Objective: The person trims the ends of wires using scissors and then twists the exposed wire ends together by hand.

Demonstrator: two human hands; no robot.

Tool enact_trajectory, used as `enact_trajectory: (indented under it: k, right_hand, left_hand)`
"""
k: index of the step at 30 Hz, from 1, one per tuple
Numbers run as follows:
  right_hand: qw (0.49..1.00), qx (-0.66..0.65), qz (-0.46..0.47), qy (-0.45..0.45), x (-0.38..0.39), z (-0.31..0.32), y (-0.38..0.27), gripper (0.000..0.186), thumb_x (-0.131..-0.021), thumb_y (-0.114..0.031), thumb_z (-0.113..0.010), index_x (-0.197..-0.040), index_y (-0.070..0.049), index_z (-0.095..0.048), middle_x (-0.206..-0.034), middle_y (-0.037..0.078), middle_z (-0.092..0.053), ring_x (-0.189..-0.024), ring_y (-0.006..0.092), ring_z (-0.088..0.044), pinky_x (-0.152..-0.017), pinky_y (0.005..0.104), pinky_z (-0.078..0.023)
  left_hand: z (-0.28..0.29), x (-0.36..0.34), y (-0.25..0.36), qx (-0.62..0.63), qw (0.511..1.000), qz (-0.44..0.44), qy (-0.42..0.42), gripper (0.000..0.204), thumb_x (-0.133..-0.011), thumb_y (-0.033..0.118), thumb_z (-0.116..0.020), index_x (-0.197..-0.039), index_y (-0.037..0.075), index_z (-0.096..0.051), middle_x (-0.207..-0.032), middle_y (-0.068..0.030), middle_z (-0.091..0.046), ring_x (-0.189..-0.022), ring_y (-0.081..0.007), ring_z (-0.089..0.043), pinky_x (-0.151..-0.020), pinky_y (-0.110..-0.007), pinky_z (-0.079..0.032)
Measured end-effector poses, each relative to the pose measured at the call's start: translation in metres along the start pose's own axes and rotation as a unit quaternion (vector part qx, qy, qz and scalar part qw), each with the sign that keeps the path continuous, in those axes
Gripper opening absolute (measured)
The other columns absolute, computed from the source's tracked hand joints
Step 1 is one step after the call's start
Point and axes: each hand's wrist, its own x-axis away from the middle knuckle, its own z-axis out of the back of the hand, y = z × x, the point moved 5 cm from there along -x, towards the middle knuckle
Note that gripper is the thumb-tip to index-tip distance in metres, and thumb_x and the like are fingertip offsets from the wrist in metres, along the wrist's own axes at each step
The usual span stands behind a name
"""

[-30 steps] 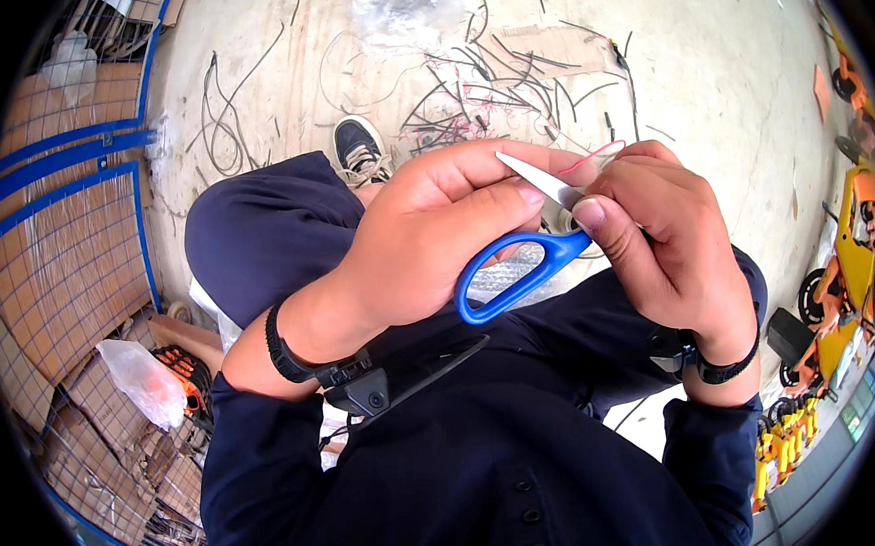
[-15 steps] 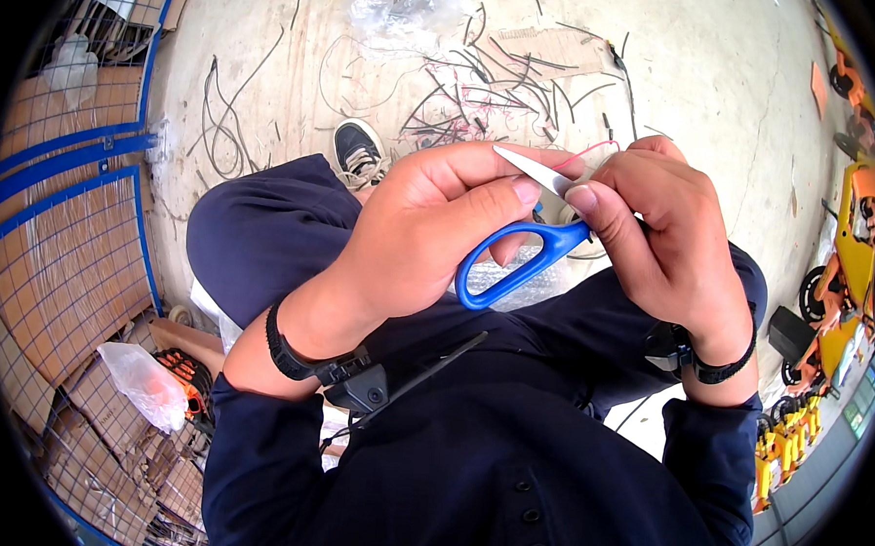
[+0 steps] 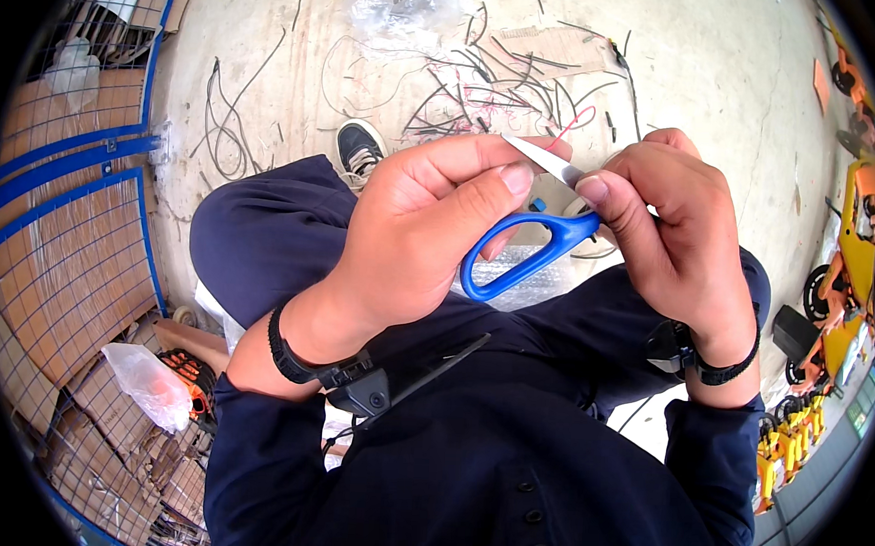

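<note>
**Right hand (image 3: 669,215) grips blue-handled scissors (image 3: 574,227) next to the bent left hand (image 3: 416,214)**

Both forearms reach up from the lower edge, the wrists lifted over the lap and the hands turned inward until the fingertips nearly meet in front of the body. The right hand is closed on the scissors around the middle, its thumb laid along the near side and the other fingers folded behind. One pale blade shows, slanting up and left toward the left index finger; the blue loop hangs down and left, with no finger through it.

The left hand has its back up, the index finger stretched toward the right hand, the thumb lying below it and the lower fingers curled under. A thin red wire (image 3: 563,132) rises beside the index fingertip and bends into a small loop above the blade. The fingertips hide whether the left hand pinches it.

Each wrist wears a black band. Beyond the hands, dark wire scraps (image 3: 524,82) and clear plastic (image 3: 400,8) lie on the floor (image 3: 739,81), near a dark shoe (image 3: 360,151).
</note>
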Motion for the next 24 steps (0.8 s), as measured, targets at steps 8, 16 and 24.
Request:
enact_trajectory:
  k: [8,16,24]
  right_hand:
    - [0.981,-0.100,-0.126,0.112,0.001,0.021,0.023,0.023,-0.092,-0.017,-0.061,-0.074,-0.002,-0.064,-0.051,0.009,-0.048,-0.045,0.0221,-0.046,-0.053,0.0312,-0.038]
    - [0.998,-0.041,0.038,-0.009,0.002,0.003,-0.007,0.017,-0.088,-0.011,-0.062,-0.074,-0.002,-0.060,-0.064,0.007,-0.057,-0.060,0.0233,-0.047,-0.064,0.0315,-0.039]
    - [0.999,-0.027,0.025,-0.011,0.002,0.003,-0.007,0.018,-0.089,-0.012,-0.061,-0.074,-0.002,-0.060,-0.063,0.006,-0.056,-0.059,0.0225,-0.047,-0.064,0.0309,-0.039]
  left_hand:
    - [0.002,0.002,0.000,-0.006,0.999,-0.035,-0.006,0.028,-0.097,0.012,-0.050,-0.117,-0.003,-0.061,-0.067,0.0025,-0.053,-0.058,-0.0032,-0.045,-0.052,-0.019,-0.034]
    - [-0.002,0.001,0.002,0.015,0.998,-0.023,-0.049,0.030,-0.097,0.010,-0.048,-0.121,-0.004,-0.058,-0.068,0.0012,-0.055,-0.058,-0.0024,-0.047,-0.052,-0.017,-0.037]
    - [-0.005,0.002,0.002,-0.032,0.999,-0.016,-0.017,0.032,-0.095,0.011,-0.049,-0.119,-0.008,-0.058,-0.063,-0.0004,-0.055,-0.052,-0.0040,-0.050,-0.049,-0.017,-0.039]
